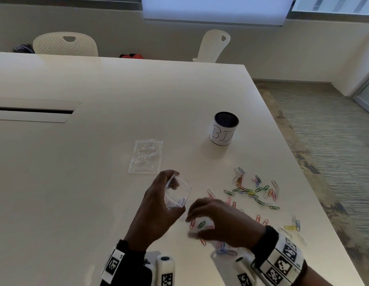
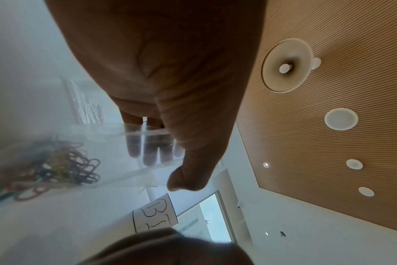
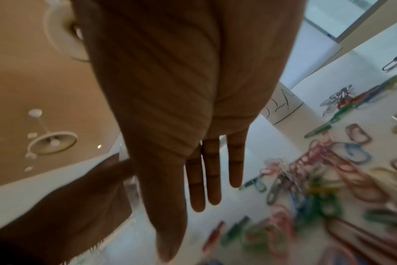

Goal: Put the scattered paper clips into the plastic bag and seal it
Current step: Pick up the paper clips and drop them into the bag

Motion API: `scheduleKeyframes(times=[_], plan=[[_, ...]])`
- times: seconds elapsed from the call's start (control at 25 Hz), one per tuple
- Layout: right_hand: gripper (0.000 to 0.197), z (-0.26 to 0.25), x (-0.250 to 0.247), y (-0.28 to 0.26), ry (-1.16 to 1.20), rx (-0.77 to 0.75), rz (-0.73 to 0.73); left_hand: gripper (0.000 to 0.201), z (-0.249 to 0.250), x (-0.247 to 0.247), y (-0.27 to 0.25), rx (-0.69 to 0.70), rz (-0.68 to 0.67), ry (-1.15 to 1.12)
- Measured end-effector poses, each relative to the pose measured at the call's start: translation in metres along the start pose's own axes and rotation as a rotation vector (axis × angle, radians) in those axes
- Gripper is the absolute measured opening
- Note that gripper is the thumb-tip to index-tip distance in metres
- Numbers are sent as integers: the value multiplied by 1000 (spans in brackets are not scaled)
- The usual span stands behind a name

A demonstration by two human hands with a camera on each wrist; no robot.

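Observation:
My left hand [image 1: 173,182] holds a small clear plastic bag [image 1: 178,195] upright above the table, mouth open. In the left wrist view the thumb pinches the bag's rim [image 2: 147,133] against the fingers [image 2: 150,154] behind it, and several coloured paper clips [image 2: 52,166] lie inside. My right hand [image 1: 195,226] hovers low over the table just right of the bag, fingers [image 3: 204,188] straight and holding nothing. A green clip [image 1: 201,223] and a red one lie under it. Many scattered paper clips [image 1: 253,190] [image 3: 317,179] spread to the right.
A second clear bag [image 1: 145,156] lies flat beyond my left hand. A white cup marked "BIN" [image 1: 223,131] stands farther back right. The white table [image 1: 97,162] ends at an edge on the right, close to the outermost clips [image 1: 297,225]. Chairs stand behind.

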State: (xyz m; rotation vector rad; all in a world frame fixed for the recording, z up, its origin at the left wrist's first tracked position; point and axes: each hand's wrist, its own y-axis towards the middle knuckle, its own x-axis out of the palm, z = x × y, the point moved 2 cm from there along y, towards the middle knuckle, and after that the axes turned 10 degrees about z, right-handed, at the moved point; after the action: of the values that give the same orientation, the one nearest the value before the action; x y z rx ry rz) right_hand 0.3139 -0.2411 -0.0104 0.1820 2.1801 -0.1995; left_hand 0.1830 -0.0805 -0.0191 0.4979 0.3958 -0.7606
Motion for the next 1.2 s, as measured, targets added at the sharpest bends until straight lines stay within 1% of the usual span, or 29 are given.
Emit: scheduleKeyframes(times=[0.08,0.16,0.24,0.32,0.44,0.52,0.6,0.68,0.72,0.76,0.8,0.92,0.96,1.0,1.12,1.16,1.2], plan=[[37,1,12,0,-63,-86,-66,66,1,1,0,-2,-9,8],[30,5,14,-1,-100,-120,-73,66,1,2,-1,-6,-9,8],[22,14,11,-2,-103,-105,-54,65,0,3,-2,-10,-9,-4],[16,26,4,-2,-109,-81,0,65,0,3,-2,-10,-11,-14],[14,41,-11,0,-161,-38,81,65,1,3,-2,-13,-14,-19],[22,47,-20,4,-179,-3,138,65,2,4,-1,-17,-18,-20],[38,50,-24,10,-166,27,161,65,2,5,-1,-16,-25,-18],[53,52,-23,15,-159,41,100,66,1,6,-1,-14,-31,-8],[56,52,-20,16,-170,35,53,67,2,6,-1,-19,-34,-5],[54,52,-17,17,-184,19,24,67,2,6,-2,-22,-35,-1],[49,53,-15,18,-191,-2,19,67,2,6,-1,-23,-34,0],[23,55,-16,15,-182,-33,54,66,2,6,-1,-28,-33,-6],[22,55,-19,13,-192,-29,58,66,2,6,-1,-31,-33,-7],[28,55,-22,11,-207,-17,53,66,2,6,-1,-33,-34,-8],[70,54,-28,2,-289,49,-30,68,1,6,-1,-42,-40,-1],[78,53,-28,-1,-326,64,-52,69,0,7,-1,-42,-41,2],[79,52,-26,-3,-346,71,-61,69,1,7,0,-43,-44,3]])
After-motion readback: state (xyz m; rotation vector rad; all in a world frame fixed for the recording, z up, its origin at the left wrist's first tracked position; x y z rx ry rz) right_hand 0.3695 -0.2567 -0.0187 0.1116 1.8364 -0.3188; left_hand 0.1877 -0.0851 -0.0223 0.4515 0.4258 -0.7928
